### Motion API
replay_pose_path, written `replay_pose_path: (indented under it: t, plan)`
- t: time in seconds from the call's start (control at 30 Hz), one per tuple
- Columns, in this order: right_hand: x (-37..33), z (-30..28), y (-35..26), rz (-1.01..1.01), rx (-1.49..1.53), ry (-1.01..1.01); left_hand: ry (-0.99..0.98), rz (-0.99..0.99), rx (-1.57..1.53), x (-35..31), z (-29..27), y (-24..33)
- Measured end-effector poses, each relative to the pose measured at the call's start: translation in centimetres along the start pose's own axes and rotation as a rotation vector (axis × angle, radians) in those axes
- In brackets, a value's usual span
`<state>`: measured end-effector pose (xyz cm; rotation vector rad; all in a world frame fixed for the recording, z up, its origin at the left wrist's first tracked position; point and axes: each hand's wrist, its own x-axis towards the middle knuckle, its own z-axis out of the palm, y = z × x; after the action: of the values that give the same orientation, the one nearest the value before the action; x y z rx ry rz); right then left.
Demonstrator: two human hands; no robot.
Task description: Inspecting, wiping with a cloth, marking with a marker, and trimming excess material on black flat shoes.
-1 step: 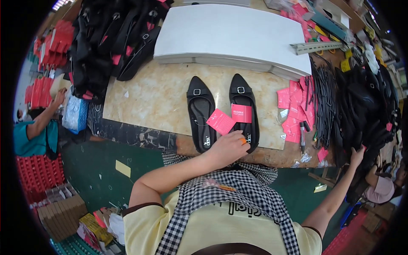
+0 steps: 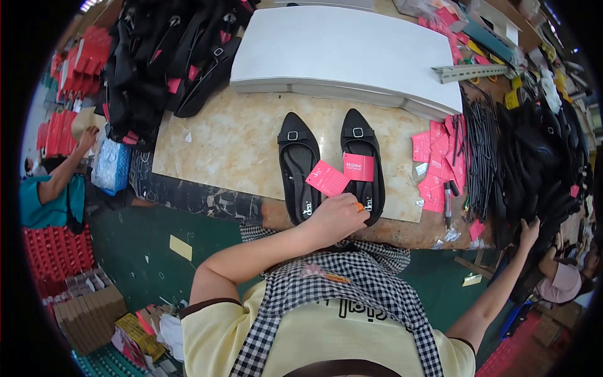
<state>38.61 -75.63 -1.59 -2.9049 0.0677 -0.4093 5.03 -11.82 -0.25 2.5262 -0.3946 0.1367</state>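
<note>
"Where are the black shoes (image 2: 299,173)?"

"Side by side at centre frame, toes toward the top, two pink tags (image 2: 358,168) over them."

"The hands?"

"The left hand (image 2: 339,220) curls at one heel; whether it grips, nobody can tell. The right hand (image 2: 529,232), far right, touches a black heap (image 2: 539,157), its hold unclear."

"Between them?"

"Pink cards (image 2: 438,164) and a marker (image 2: 448,208), right of centre."

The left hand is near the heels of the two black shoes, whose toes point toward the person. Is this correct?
Not quite: in the head view, the toes of the two black shoes point away from the person. The left hand is indeed near their heels.
</note>
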Motion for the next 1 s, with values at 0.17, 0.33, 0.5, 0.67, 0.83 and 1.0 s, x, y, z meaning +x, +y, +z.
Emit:
replay_pose_path:
  t: [0.17, 0.33, 0.5, 0.67, 0.83, 1.0]
  plan:
    - [-8.1, -10.1, -25.6, -0.096, 0.263, -0.038, -0.137, -0.066, 0.089, -1.5, -2.2, -2.0]
    - [-19.0, -5.8, -46.6, -0.445, 0.403, -0.234, -0.133, -0.118, 0.056, 4.0, -9.8, -5.2]
    - [-22.0, 3.9, -55.3, -0.554, 0.438, -0.415, 0.336, -0.266, 0.558, 17.3, -13.5, -17.6]
    - [-20.9, 0.0, -50.2, -0.345, 0.757, -0.455, 0.248, -0.483, 0.538, 18.0, -9.5, -23.0]
    - [-22.3, -2.1, -46.1, -0.025, 1.248, -0.517, 0.475, -0.167, 0.111, 17.6, -8.3, -16.3]
    - [-23.0, -1.5, -44.9, 0.891, 1.907, -1.002, 0.144, 0.223, -0.204, 7.3, -5.9, 0.5]
